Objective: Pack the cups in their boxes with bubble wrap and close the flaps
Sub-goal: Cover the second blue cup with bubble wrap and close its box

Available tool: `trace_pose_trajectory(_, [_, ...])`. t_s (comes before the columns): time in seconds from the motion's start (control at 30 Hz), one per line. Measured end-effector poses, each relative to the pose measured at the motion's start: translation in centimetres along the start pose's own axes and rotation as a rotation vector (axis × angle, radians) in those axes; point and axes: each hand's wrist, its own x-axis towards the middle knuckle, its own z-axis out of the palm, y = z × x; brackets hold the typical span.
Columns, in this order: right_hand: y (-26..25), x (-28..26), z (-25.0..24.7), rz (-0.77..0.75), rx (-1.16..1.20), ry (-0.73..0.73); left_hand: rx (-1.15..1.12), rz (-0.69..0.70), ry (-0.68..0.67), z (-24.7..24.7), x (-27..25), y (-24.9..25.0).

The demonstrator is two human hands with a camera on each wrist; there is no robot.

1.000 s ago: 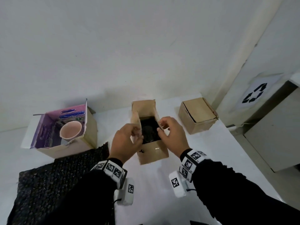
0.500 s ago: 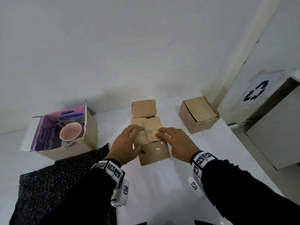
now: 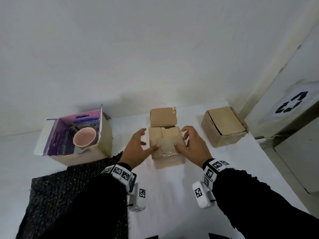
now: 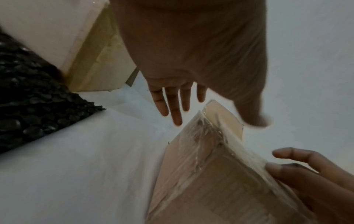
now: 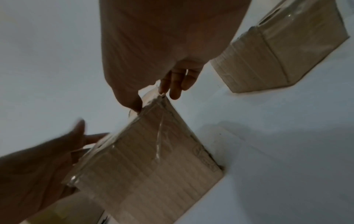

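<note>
Now that we have folded the side flaps down | small brown cardboard box (image 3: 166,145) lacks only its far flap | left hand (image 3: 138,149), right hand (image 3: 191,145) spread, thumbs pressing, gripping nothing.

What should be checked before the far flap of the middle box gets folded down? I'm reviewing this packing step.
1. Side flaps of the middle box folded flat: ok.
2. Far flap down: not ok, it stands open.
3. Left hand and right hand free: ok, fingers straight, thumbs resting on the flaps.
4. Cup and wrap inside: cannot tell, the flaps cover them.
5. Right box closed: ok.
6. Pink cup packed: not ok, it sits bare in the open purple box.
</note>
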Motion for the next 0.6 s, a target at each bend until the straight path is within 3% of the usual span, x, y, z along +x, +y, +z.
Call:
trace_pose_trajectory(0.17, [-0.2,4.1,1.2,0.274,0.117,-0.095,-0.013,-0.149,-0.151,0.3,0.3,0.2])
trace_pose_trajectory(0.27, [-1.7,7.6,0.5,0.375,0.398,-0.17,-0.106,-0.204,-0.184,0.3,-0.1,0.6])
trace_pose_trajectory(0.47, [-5.1,13.4,-1.2,0.292,0.451,-0.136,-0.194,-0.252,-0.168,0.3,-0.7,1.1])
trace_pose_trajectory(0.6, [-6.6,13.2,-2.5,0.139,0.462,-0.193,-0.208,-0.275,-0.157,0.5,-0.7,1.1])
